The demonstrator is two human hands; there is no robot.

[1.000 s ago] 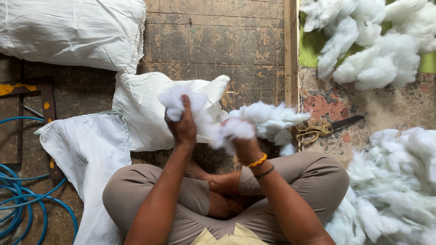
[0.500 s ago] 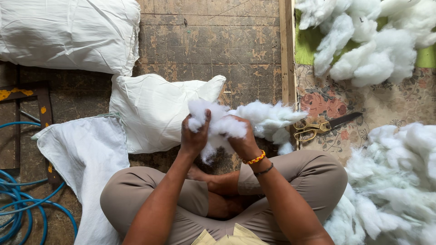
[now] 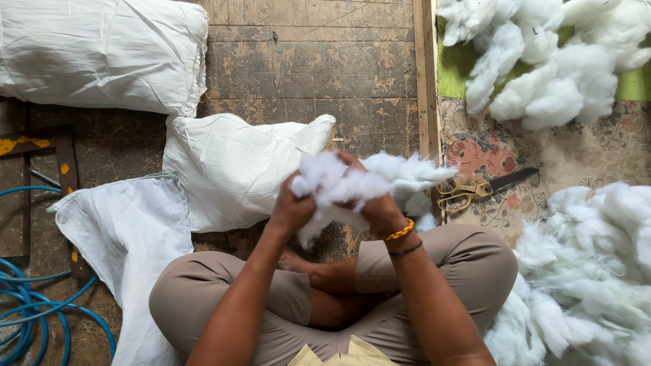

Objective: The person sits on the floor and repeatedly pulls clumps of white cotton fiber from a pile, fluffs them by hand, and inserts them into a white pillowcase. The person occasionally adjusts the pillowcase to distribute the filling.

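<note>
I sit cross-legged on a wooden floor. Both hands are closed on one clump of white stuffing fibre (image 3: 339, 186) held above my knees. My left hand (image 3: 290, 210) grips its left side and my right hand (image 3: 381, 211), with an orange bracelet and a dark band at the wrist, grips its right side. More loose fibre (image 3: 407, 177) lies just behind the clump on the floor. A stuffed white pillow (image 3: 234, 168) rests right behind my hands.
A second stuffed pillow (image 3: 102, 54) lies at the top left, and a flat empty white cover (image 3: 129, 237) by my left knee. Gold-handled scissors (image 3: 478, 190) lie on a floral mat. Fibre heaps (image 3: 590, 271) sit right and top right (image 3: 549, 61). Blue hose (image 3: 27, 312) coils at left.
My hands have come together from apart and now both grip the same clump, held slightly lower and nearer to my knees. The camera view shifted a little.
</note>
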